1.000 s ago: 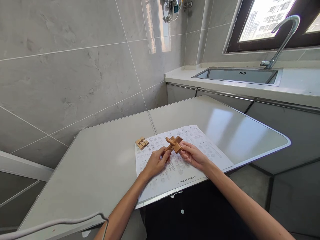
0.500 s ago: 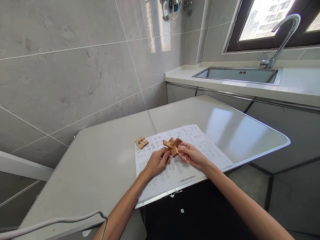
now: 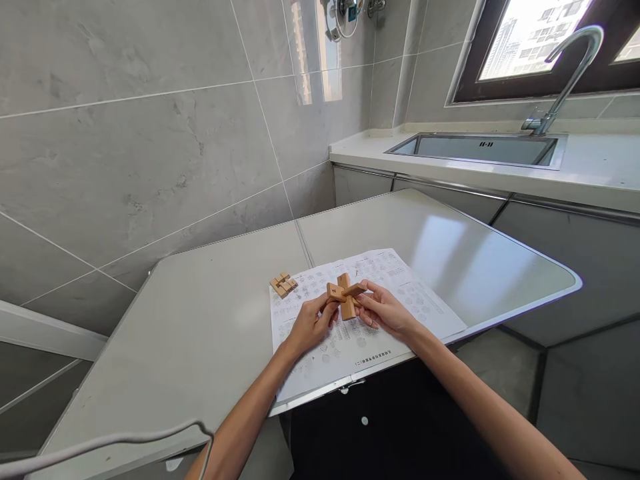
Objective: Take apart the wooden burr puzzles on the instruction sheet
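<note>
Between my hands is a wooden burr puzzle [image 3: 347, 308] made of interlocking brown bars, one marked with a "2". My left hand [image 3: 314, 325] grips its left side, thumb and fingers closed on a bar end. On the right, my right hand [image 3: 384, 307] pinches the opposite bars with its fingertips. The puzzle is held just above a printed sheet [image 3: 410, 300] covered in small diagrams. Some of the fingers and the far bar ends are hidden behind the wood. A second wooden puzzle [image 3: 283, 285] of small light blocks lies at the sheet's upper left corner.
The pale folding table [image 3: 210, 320] carries the sheet and has a seam across it. A white cable [image 3: 125, 440] crosses the lower left. Beyond the table stand a counter with a sink [image 3: 475, 148] and a tap [image 3: 570, 80]. A grey tiled wall [image 3: 150, 153] rises at left.
The burr puzzle has turned in my hands: its middle bar now points more toward me and the right bar lies flatter. Both hands stay in about the same place.
</note>
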Tool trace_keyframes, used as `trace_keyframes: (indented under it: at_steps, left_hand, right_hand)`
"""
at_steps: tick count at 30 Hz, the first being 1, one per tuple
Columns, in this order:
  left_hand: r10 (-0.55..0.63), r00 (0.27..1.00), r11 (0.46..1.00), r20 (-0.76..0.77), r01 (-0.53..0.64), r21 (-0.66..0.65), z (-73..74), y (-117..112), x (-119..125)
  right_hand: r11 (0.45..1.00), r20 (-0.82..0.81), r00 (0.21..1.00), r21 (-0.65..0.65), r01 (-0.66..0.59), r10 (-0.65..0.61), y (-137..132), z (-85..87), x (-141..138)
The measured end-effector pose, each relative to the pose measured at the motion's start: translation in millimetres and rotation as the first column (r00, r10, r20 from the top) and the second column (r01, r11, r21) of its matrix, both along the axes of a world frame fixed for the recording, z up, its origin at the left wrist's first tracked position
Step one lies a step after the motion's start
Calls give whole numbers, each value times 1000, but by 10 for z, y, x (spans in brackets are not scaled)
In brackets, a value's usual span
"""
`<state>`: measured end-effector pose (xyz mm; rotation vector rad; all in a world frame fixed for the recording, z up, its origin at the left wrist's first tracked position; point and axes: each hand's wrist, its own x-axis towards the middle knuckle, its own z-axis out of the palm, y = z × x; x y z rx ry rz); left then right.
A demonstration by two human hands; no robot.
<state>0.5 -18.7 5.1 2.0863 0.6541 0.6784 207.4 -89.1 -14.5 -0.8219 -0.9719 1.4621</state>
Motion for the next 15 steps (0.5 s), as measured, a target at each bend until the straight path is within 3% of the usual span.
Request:
trace_keyframes:
  at_steps: [7, 11, 15]
  left_hand:
    - [109, 993, 990, -39, -105, 92, -51, 42, 25]
    - [83, 996, 988, 18, -80, -135, -61, 63, 45]
    - [-62, 986, 945, 154, 107, -309, -46, 93, 23]
  right_hand:
    - [991, 131, 985, 88, 104, -116, -1, -25, -13]
    - [952, 248, 927, 191, 238, -281, -9, -30, -51]
    - [928, 292, 893, 255, 272, -342, -29, -34, -94]
